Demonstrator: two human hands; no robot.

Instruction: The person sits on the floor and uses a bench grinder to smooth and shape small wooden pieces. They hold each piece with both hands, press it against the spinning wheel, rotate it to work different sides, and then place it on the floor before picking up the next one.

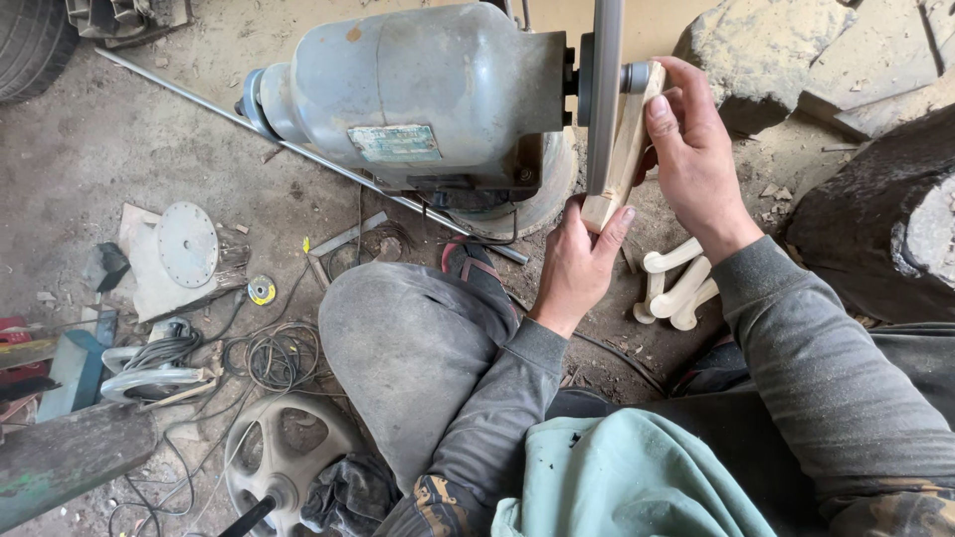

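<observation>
A pale wooden piece (625,149) is held against the edge of a thin grinding disc (603,89) mounted on a grey motor (428,89). Its lower end is pinched by the left hand (577,264) — fingers curled; the upper end is gripped by the right hand (691,149). Finished curved wooden pieces (676,283) lie on the dirt floor (99,159) just below.
</observation>
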